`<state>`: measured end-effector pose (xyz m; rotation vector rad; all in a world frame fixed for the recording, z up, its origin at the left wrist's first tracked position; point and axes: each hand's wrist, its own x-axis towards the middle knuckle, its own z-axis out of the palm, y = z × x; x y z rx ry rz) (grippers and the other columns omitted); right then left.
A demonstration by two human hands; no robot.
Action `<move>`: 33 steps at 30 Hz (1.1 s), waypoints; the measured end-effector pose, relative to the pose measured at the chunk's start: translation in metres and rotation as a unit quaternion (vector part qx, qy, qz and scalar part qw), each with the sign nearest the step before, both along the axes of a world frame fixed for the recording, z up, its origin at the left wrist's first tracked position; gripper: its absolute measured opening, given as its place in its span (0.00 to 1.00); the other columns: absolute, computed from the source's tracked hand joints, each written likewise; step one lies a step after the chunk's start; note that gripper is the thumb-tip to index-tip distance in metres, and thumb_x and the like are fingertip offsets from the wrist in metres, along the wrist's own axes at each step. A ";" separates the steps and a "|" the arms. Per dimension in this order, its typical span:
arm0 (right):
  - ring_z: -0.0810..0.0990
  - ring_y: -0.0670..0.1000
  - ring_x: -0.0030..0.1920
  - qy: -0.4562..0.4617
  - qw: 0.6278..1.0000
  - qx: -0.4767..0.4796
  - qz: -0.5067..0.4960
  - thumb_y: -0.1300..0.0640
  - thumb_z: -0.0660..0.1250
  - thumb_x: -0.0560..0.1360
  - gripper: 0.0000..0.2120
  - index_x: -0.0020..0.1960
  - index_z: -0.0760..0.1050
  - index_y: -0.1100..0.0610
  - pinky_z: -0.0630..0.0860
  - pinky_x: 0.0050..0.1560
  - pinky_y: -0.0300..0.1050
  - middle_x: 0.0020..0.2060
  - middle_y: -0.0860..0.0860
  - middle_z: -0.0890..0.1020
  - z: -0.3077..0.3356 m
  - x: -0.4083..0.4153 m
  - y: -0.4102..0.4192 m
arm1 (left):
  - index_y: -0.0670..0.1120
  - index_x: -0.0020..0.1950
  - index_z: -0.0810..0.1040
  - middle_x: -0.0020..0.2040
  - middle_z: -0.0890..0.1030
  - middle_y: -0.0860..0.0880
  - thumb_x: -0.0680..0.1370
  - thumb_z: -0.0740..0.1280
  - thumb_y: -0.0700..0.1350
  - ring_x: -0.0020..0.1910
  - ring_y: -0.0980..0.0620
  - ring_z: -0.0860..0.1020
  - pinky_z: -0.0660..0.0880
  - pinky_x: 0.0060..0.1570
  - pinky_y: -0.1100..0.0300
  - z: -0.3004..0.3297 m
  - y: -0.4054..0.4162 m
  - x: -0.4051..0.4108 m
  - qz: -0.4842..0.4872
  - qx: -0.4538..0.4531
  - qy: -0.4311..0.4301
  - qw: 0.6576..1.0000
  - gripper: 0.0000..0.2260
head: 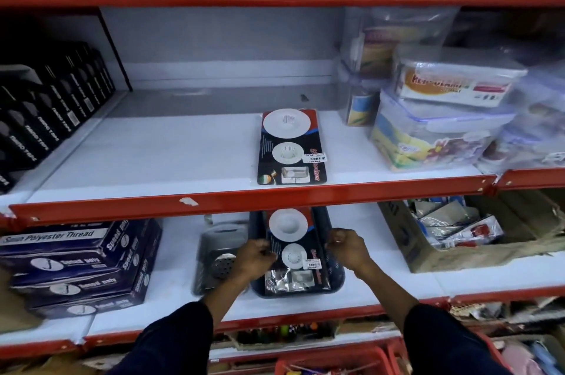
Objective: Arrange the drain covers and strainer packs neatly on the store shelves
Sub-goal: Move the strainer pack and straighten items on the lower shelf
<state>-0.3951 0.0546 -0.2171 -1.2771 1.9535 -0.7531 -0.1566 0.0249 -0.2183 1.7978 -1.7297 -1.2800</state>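
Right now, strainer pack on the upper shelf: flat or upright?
Flat. The strainer pack lies face-up on the upper shelf, its white strainers showing.

Left hand (255, 255), right hand (348, 247) grip strainer pack (293, 249), lower shelf (397, 289).

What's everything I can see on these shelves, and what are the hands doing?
Strainer pack: one, black card with white strainers, lying flat on the upper shelf.
Strainer pack in hands: one, same design, over a dark tray on the lower shelf.
Dark tray: one, navy, lower shelf centre.
Metal drain covers: a blurred packaged stack, silver, left of the tray.
Black boxes: a row, upper shelf left.
Thread boxes: several, dark blue, stacked at lower left.
Plastic containers: several, clear, upper right.
Cardboard box: one, brown, holding packets, lower right.
Left hand: gripping the pack's left edge.
Right hand: gripping its right edge.
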 end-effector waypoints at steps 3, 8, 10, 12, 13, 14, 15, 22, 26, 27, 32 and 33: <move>0.86 0.48 0.48 0.007 0.993 -0.119 0.007 0.68 0.66 0.73 0.15 0.52 0.85 0.54 0.81 0.51 0.41 0.49 0.49 0.87 0.022 -0.003 0.012 | 0.45 0.66 0.78 0.65 0.81 0.48 0.75 0.73 0.44 0.62 0.50 0.80 0.75 0.66 0.55 0.029 0.014 0.006 -0.072 -0.090 -0.038 0.993 0.19; 0.86 0.49 0.36 -0.066 0.955 -0.289 -0.017 0.75 0.64 0.73 0.22 0.39 0.84 0.50 0.85 0.41 0.51 0.36 0.44 0.87 0.085 0.004 0.028 | 0.49 0.53 0.85 0.49 0.84 0.60 0.76 0.70 0.41 0.35 0.71 0.79 0.74 0.39 0.78 0.119 0.039 0.009 -0.088 -0.272 -0.032 0.958 0.08; 0.83 0.50 0.31 -0.047 0.931 -0.360 -0.016 0.76 0.63 0.71 0.23 0.36 0.83 0.49 0.83 0.34 0.48 0.34 0.44 0.86 0.120 0.011 0.030 | 0.49 0.48 0.86 0.42 0.86 0.57 0.75 0.69 0.39 0.32 0.66 0.79 0.75 0.34 0.73 0.155 0.043 0.008 -0.074 -0.317 0.016 0.945 0.07; 0.81 0.50 0.29 -0.019 0.908 -0.418 -0.024 0.76 0.62 0.70 0.21 0.35 0.83 0.52 0.78 0.31 0.42 0.34 0.46 0.85 0.150 0.018 0.024 | 0.47 0.44 0.86 0.36 0.85 0.56 0.74 0.69 0.38 0.29 0.63 0.78 0.72 0.31 0.74 0.181 0.037 0.006 -0.047 -0.360 0.073 0.929 0.07; 0.81 0.49 0.30 -0.012 0.903 -0.427 -0.037 0.75 0.62 0.70 0.18 0.36 0.83 0.55 0.76 0.31 0.38 0.33 0.47 0.85 0.163 0.020 0.017 | 0.47 0.43 0.86 0.36 0.85 0.56 0.74 0.69 0.38 0.30 0.62 0.79 0.72 0.32 0.75 0.191 0.031 0.004 -0.028 -0.377 0.091 0.921 0.06; 0.81 0.48 0.31 -0.010 0.906 -0.421 -0.050 0.73 0.63 0.71 0.15 0.38 0.83 0.57 0.75 0.32 0.34 0.33 0.47 0.85 0.176 0.023 0.008 | 0.47 0.44 0.85 0.38 0.85 0.55 0.74 0.69 0.38 0.33 0.60 0.81 0.73 0.33 0.75 0.200 0.023 0.001 -0.008 -0.389 0.099 0.916 0.06; 0.81 0.46 0.32 -0.007 0.915 -0.399 -0.058 0.69 0.64 0.73 0.12 0.42 0.84 0.57 0.74 0.34 0.31 0.35 0.46 0.85 0.184 0.023 -0.004 | 0.47 0.47 0.85 0.42 0.86 0.53 0.74 0.69 0.39 0.36 0.59 0.82 0.75 0.37 0.74 0.206 0.012 -0.001 0.010 -0.392 0.096 0.915 0.07; 0.83 0.56 0.39 -0.004 0.998 -0.054 -0.023 0.52 0.67 0.72 0.15 0.43 0.80 0.65 0.83 0.46 0.53 0.38 0.58 0.84 0.193 0.014 -0.070 | 0.44 0.66 0.73 0.65 0.78 0.40 0.72 0.74 0.47 0.62 0.42 0.78 0.76 0.64 0.47 0.183 -0.071 0.001 0.085 -0.140 0.082 0.983 0.24; 0.80 0.54 0.41 -0.055 0.995 -0.077 -0.039 0.60 0.72 0.69 0.07 0.44 0.81 0.63 0.77 0.42 0.47 0.41 0.56 0.82 0.190 0.012 -0.082 | 0.41 0.62 0.75 0.60 0.81 0.36 0.70 0.76 0.41 0.54 0.40 0.82 0.79 0.48 0.57 0.182 -0.086 0.002 0.134 -0.099 0.148 0.975 0.22; 0.81 0.54 0.43 -0.097 0.991 -0.086 -0.047 0.62 0.73 0.69 0.09 0.49 0.81 0.62 0.78 0.44 0.47 0.45 0.56 0.83 0.190 0.010 -0.081 | 0.40 0.61 0.76 0.58 0.81 0.35 0.71 0.75 0.39 0.50 0.40 0.82 0.77 0.44 0.59 0.184 -0.086 0.001 0.138 -0.097 0.174 0.970 0.20; 0.82 0.52 0.43 -0.276 0.951 -0.141 -0.014 0.70 0.69 0.75 0.18 0.63 0.74 0.59 0.79 0.43 0.46 0.51 0.55 0.84 0.214 0.007 -0.050 | 0.40 0.55 0.81 0.44 0.83 0.44 0.75 0.67 0.30 0.36 0.51 0.77 0.75 0.32 0.63 0.207 -0.059 0.007 0.108 -0.108 0.282 0.947 0.11; 0.82 0.52 0.44 -0.286 0.946 -0.152 -0.003 0.70 0.69 0.74 0.19 0.63 0.74 0.58 0.77 0.43 0.46 0.50 0.53 0.84 0.218 0.005 -0.041 | 0.40 0.56 0.82 0.42 0.83 0.46 0.75 0.67 0.31 0.36 0.51 0.77 0.76 0.32 0.63 0.213 -0.051 0.010 0.098 -0.109 0.297 0.943 0.12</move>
